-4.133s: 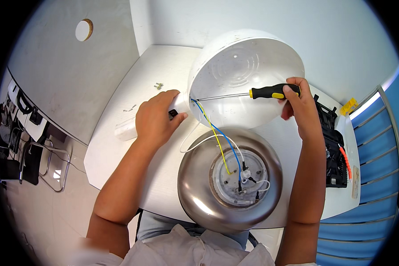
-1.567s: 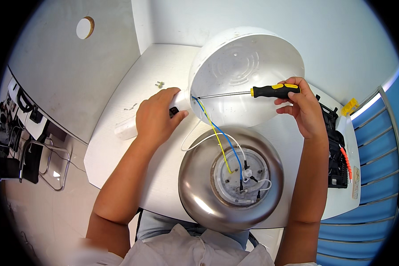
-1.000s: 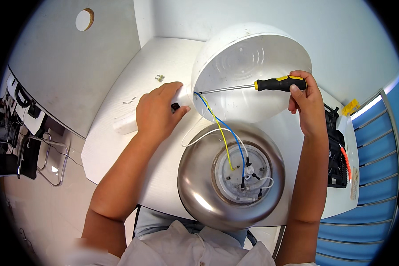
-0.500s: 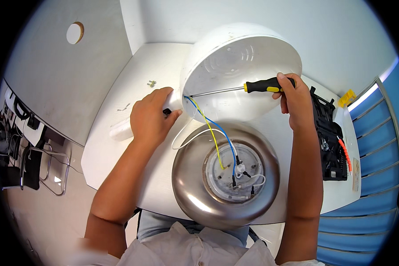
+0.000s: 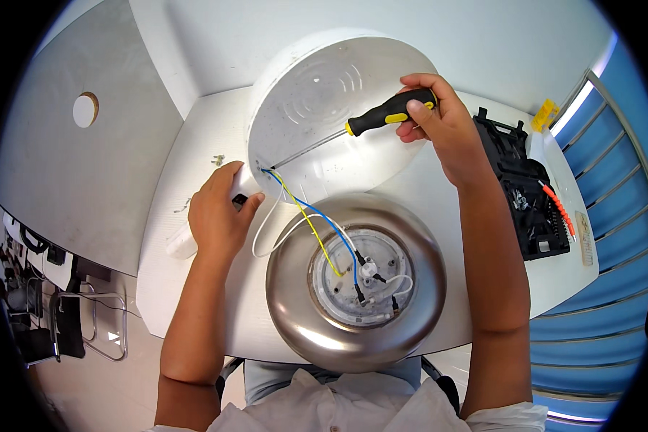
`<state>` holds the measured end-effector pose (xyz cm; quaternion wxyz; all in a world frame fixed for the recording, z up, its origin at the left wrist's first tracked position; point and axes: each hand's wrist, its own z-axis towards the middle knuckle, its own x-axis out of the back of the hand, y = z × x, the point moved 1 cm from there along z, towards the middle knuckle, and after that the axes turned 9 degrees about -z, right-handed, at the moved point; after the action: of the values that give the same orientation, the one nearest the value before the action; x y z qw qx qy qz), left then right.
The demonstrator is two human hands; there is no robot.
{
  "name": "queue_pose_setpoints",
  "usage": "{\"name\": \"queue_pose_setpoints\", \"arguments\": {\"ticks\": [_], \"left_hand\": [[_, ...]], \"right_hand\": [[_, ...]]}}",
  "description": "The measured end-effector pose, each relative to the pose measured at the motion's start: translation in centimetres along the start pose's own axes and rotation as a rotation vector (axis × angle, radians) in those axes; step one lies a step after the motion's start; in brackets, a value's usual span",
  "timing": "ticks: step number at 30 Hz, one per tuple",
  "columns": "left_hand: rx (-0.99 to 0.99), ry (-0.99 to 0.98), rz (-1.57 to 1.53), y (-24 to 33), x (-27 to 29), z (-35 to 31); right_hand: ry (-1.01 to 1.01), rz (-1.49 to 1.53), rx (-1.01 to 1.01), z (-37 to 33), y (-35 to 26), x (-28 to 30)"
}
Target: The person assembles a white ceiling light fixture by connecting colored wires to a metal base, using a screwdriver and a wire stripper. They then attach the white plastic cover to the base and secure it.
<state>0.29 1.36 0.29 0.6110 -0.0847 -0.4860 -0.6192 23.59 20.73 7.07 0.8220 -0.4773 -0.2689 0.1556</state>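
Note:
My left hand (image 5: 219,209) is closed around the white handle (image 5: 183,241) of a large white bowl-shaped shell (image 5: 324,79), which stands tilted with its hollow inside toward me. In my right hand (image 5: 443,126) is a screwdriver (image 5: 385,115) with a black and yellow grip. Its tip meets the shell's inner wall by the handle, close to where the wires come through. Blue, yellow-green and white wires (image 5: 311,229) run from there to the round heating base of an upturned metal pot (image 5: 288,295).
A black tool case (image 5: 533,198) lies open at the right, with an orange flexible shaft (image 5: 558,210) on it. Several small screws (image 5: 217,159) lie left of the shell. A blue railing (image 5: 590,288) borders the table (image 5: 162,302) at the right.
The screwdriver has gone from nearly level to slanting, its grip raised and its tip still at the inner wall. The whole view has shifted slightly. My left hand keeps hold of the handle.

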Motion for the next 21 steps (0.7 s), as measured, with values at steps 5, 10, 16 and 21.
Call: {"name": "queue_pose_setpoints", "arguments": {"ticks": [5,10,16,21], "left_hand": [[0.001,0.012,-0.034,-0.3,-0.2,-0.2],[-0.025,0.017,-0.018,0.1,-0.1,-0.2],[-0.024,0.02,-0.028,-0.2,-0.3,-0.3],[-0.018,0.017,-0.031,0.1,-0.2,-0.2]], "right_hand": [[0.036,0.0,-0.036,0.0,0.5,-0.1],[0.104,-0.096,-0.102,0.1,0.8,-0.1],[0.093,-0.11,-0.149,0.0,0.1,-0.2],[-0.034,0.069,-0.137,0.1,0.1,0.1]]}}
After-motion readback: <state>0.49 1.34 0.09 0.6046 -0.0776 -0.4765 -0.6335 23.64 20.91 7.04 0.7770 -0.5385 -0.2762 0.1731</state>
